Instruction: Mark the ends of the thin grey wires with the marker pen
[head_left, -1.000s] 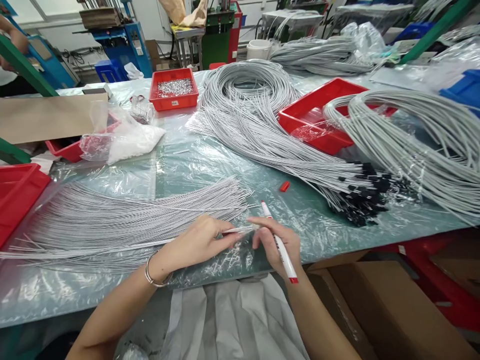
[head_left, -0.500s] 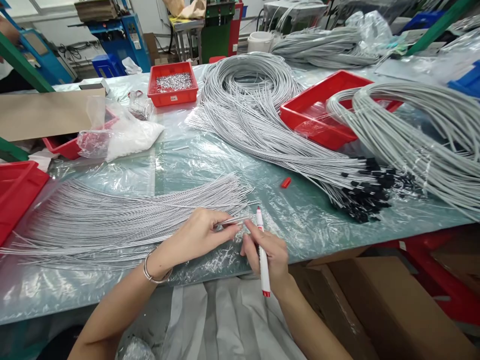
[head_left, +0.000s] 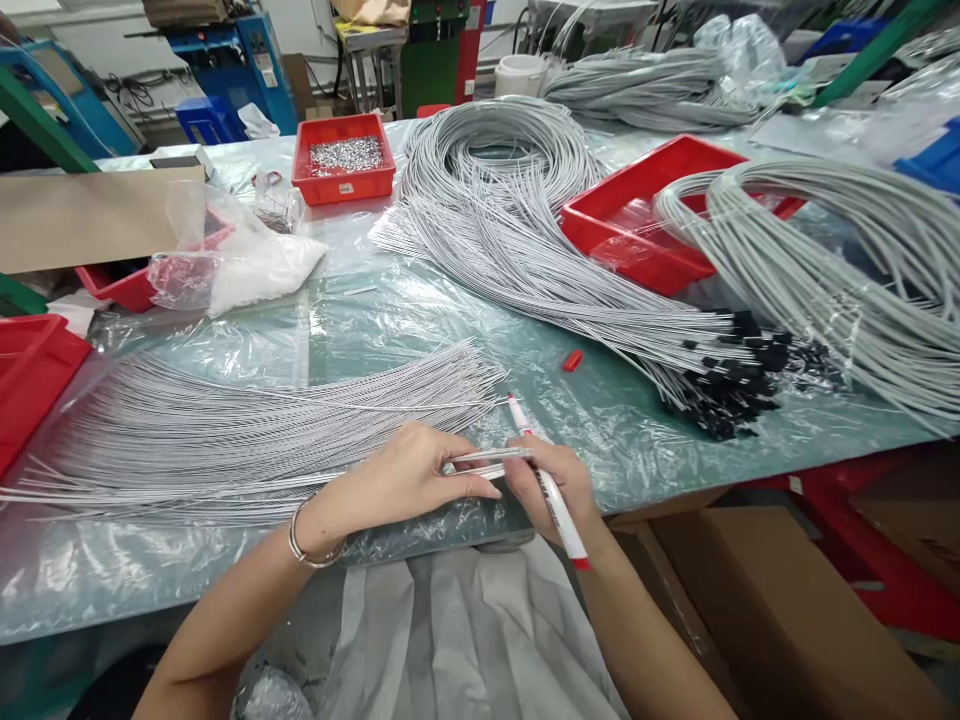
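A fan of thin grey wires (head_left: pixel 247 430) lies on the plastic-covered table in front of me. My left hand (head_left: pixel 397 480), with a bracelet on the wrist, pinches the ends of a few wires (head_left: pixel 487 460) near the table's front edge. My right hand (head_left: pixel 559 490) is closed on a white marker with a red tip (head_left: pixel 544 480), tip pointing away from me, and its fingers touch the same wire ends. A small red marker cap (head_left: pixel 572 360) rests on the table beyond my hands.
Big coils of grey cable (head_left: pixel 825 270) with black ends (head_left: pixel 739 380) fill the right side. Red trays (head_left: pixel 645 220) stand behind; one red tray (head_left: pixel 343 165) holds metal bits. A plastic bag (head_left: pixel 240 265) and cardboard (head_left: pixel 82 215) lie left. A cardboard box (head_left: pixel 757 610) sits below the table edge.
My right hand tilted the marker from upright to slanting rightward and shifted right a little. The wire ends now stick out between both hands, slightly nearer the table edge.
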